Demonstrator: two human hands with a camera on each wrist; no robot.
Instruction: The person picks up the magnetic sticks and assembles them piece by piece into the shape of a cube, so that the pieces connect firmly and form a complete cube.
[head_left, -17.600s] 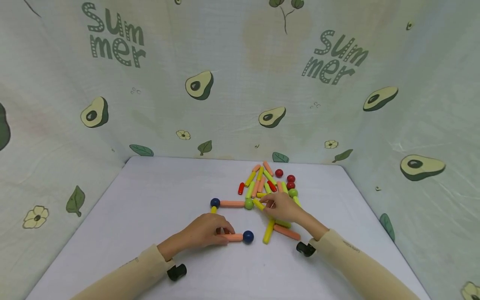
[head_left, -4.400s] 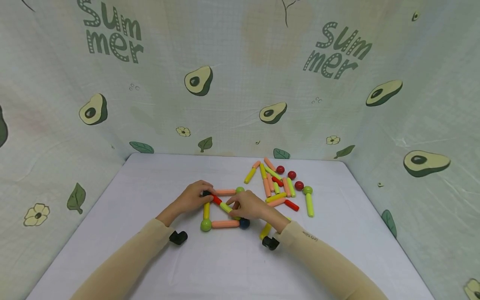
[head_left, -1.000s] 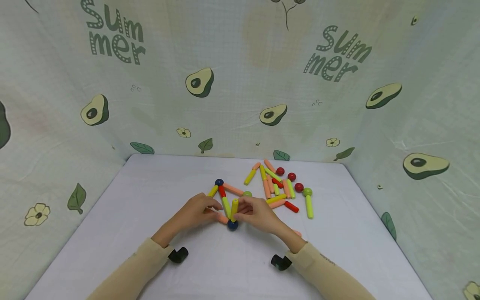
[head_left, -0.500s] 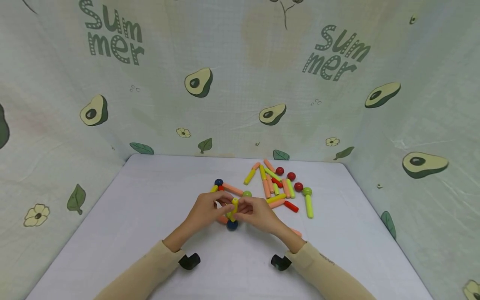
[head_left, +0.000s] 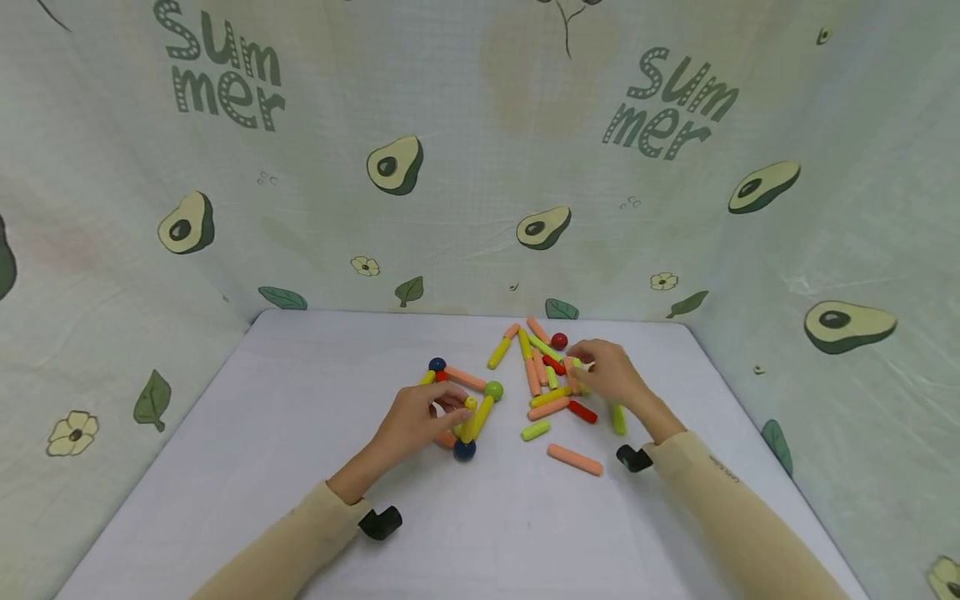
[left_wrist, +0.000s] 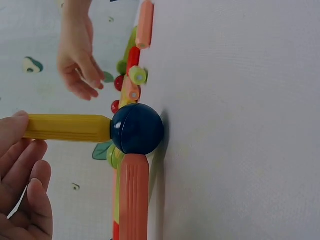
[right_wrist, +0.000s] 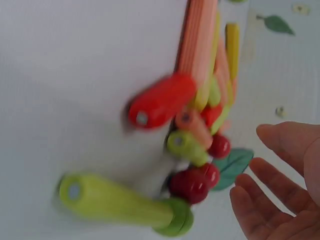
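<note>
In the head view my left hand [head_left: 420,421] pinches the top of a yellow magnetic rod [head_left: 469,423]. That rod stands upright on a dark blue ball [head_left: 464,451], as the left wrist view also shows with the blue ball [left_wrist: 137,129] and a joined orange rod [left_wrist: 133,200]. Behind lies the rest of a rod frame: another blue ball [head_left: 437,365], an orange rod [head_left: 465,379], a green ball [head_left: 492,390] and a slanting yellow rod [head_left: 483,418]. The left hand hides its near-left part. My right hand [head_left: 611,375] hovers over the loose pieces, fingers apart and holding nothing in the right wrist view.
Loose rods lie right of the frame, among them a red rod [head_left: 582,412], a short green rod [head_left: 536,430] and an orange rod [head_left: 574,460]. A red ball [head_left: 559,341] sits at the back. More red balls [right_wrist: 189,186] and a green ball-ended rod [right_wrist: 117,200] are beneath the right hand.
The left hand moved from the frame's side to the upright yellow rod. The right hand let go of that rod and moved right over the loose pieces. Earlier, a red-and-green diagonal was added to the frame.
</note>
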